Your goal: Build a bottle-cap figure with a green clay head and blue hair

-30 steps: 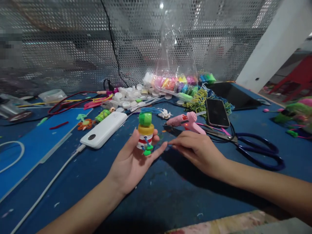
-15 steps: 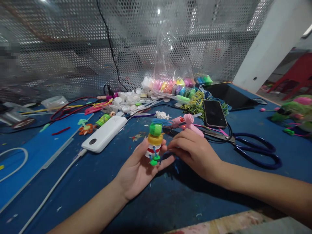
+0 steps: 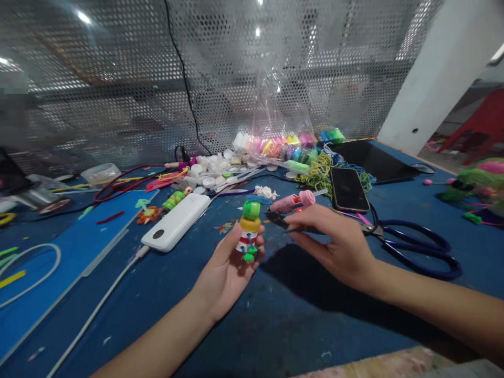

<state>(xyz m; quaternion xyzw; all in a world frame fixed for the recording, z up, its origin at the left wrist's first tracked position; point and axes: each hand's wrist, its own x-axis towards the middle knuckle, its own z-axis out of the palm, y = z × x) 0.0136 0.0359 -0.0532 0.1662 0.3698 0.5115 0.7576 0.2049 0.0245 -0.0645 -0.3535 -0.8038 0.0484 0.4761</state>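
My left hand [image 3: 226, 275] holds a small figure [image 3: 249, 231] upright between thumb and fingers; it has a green top, a yellow band, a red and white body and green bits on blue strands. To its right, my right hand [image 3: 338, 244] hovers over the table with thumb and fingertips brought close together; whatever they hold is too small and dark to make out. Just beyond that hand lies a pink glue gun [image 3: 291, 202]. Blue-handled scissors [image 3: 417, 244] rest to the right, their blades partly hidden behind the hand.
A white power bank [image 3: 176, 223] with a cable lies left of the figure, beside a blue board [image 3: 98, 236]. Behind are white caps [image 3: 214, 168], a clear bag of colourful clay [image 3: 279, 147], yarn [image 3: 318, 170] and a phone [image 3: 349, 189]. A dark tablet [image 3: 374, 160] sits back right.
My right hand has moved right, away from the figure and my left hand. The dark blue strand below the fingers no longer shows there. My left fingers have curled closer around the figure.
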